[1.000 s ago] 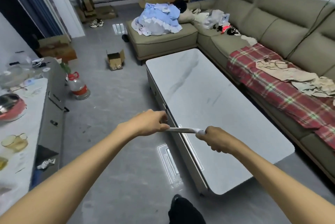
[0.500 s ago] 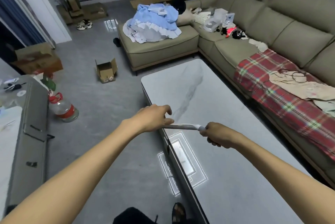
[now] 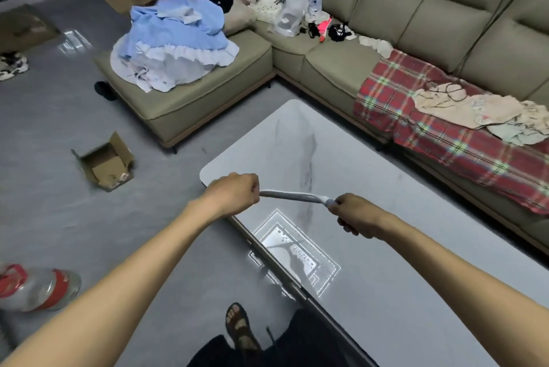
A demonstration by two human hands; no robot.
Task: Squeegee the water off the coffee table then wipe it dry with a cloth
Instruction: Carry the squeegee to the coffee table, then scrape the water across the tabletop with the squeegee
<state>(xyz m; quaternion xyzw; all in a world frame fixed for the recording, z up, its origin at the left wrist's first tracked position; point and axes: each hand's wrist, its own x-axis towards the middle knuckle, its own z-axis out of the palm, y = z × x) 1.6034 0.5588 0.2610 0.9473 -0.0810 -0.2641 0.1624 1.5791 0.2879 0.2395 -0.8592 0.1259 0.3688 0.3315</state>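
Living rm, grey glossy floor (image 3: 59, 212); olive L-shaped sofa (image 3: 416, 25) along far and right sides.

Coffee table (image 3: 401, 292): pale marble-look top, rounded far-left corner near left hand, long left edge running from there toward the viewer. Narrow floor strip between table's right side and sofa front; a wider gap at the table's far end before the chaise. Open floor to the left of table, w/ small open cardboard box (image 3: 104, 163) well apart from it. Person's sandalled foot (image 3: 239, 326) just beside the left edge.

Squeegee (image 3: 292, 196): pale bar held level over the top nr far-left corner; contact w/ surface can't be told. Left hand (image 3: 233, 193) clenched on its left end, right hand (image 3: 355, 215) clenched on the other end at the handle.

Vs. 0.5 s ago: hands and squeegee sit closer to the table's far end; view has moved fwd, sideboard at left gone from view, bottle now at lower-left edge.

Surface: ceiling-light reflection (image 3: 294, 251) below the bar, speckled w/ droplets. Dark veining runs lengthwise.

Room: blue-white clothes pile (image 3: 172, 40) on chaise; red plaid blanket (image 3: 445, 129) on the sofa seat w/ beige garments on it; red-capped water bottle (image 3: 38, 289) on floor.
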